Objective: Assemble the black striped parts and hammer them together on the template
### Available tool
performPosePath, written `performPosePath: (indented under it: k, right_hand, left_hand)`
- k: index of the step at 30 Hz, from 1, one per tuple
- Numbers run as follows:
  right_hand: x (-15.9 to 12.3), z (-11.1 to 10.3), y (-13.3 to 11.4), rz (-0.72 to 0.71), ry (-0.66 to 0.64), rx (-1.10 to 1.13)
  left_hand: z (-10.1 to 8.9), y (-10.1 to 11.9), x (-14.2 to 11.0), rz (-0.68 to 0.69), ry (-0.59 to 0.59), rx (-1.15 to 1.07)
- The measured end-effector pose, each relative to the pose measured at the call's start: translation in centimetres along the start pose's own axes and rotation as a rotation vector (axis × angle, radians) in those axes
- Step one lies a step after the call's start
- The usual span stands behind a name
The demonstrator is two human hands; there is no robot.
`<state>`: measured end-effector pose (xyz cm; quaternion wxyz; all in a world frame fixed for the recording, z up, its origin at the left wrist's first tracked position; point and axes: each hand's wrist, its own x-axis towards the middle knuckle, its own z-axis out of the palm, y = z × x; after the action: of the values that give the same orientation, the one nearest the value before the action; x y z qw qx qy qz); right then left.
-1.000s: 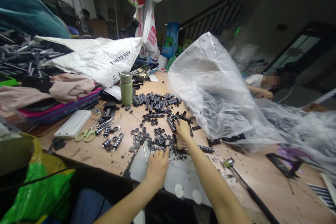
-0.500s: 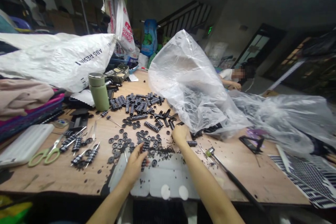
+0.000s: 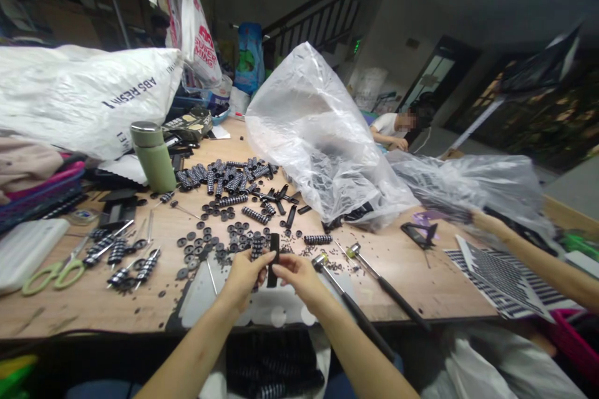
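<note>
In front of me, both hands meet over the grey mat [image 3: 201,293] near the table's front edge. My left hand [image 3: 241,277] is closed around a black-and-white patterned cylinder [image 3: 257,248]; its thumb also touches a flat black plastic strip [image 3: 274,249]. That strip stands upright between the hands, and the fingers of my right hand [image 3: 299,275] pinch it. Small black rings [image 3: 189,249] lie loose to the left of my hands. Behind them is a pile of similar patterned cylinders [image 3: 234,177], with black plastic pieces [image 3: 281,196] beside it.
Two hammers [image 3: 353,299] [image 3: 388,290] lie right of my hands. A large clear plastic bag [image 3: 318,131] stands behind. Left are a green flask [image 3: 152,159], scissors [image 3: 58,271] and metal rods. Another person's arm [image 3: 524,249] reaches in from the right, near patterned sheets [image 3: 496,274].
My right hand has come back from the black pieces to my left hand, bringing a black strip. The view has turned right. Another person's arm and a second hammer now show.
</note>
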<state>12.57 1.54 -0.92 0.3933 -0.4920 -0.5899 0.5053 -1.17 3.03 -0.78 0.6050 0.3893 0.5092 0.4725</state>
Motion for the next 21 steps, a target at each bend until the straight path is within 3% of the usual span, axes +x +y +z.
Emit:
performPosePath:
  k: [2,4,6,9,13,21]
  right_hand:
    - [-1.1,-0.5,-0.9,-0.19,0.054,-0.291]
    - [-1.8,-1.2,-1.5,-0.349,0.013,-0.55]
    - [-2.2,-1.8,-1.6,-0.408,-0.034,-0.672]
    - [-3.2,-2.2,-1.0,-0.384,0.009,-0.68]
    - [-5.2,-2.6,0.2,-0.341,0.008,-0.604]
    - [-7.3,-1.9,-1.3,-0.477,-0.007,-0.482]
  left_hand:
    - [0.3,-0.2,-0.5,-0.022,-0.05,-0.006]
    - [0.5,-0.5,-1.1,-0.031,-0.091,0.026]
    - [0.7,-0.7,-1.7,-0.012,-0.113,0.044]
    - [0.9,-0.7,-2.4,0.031,-0.17,-0.08]
    - [1.1,-0.1,-3.1,-0.029,-0.229,-0.276]
    - [2.5,-0.4,-4.3,-0.112,-0.232,-0.267]
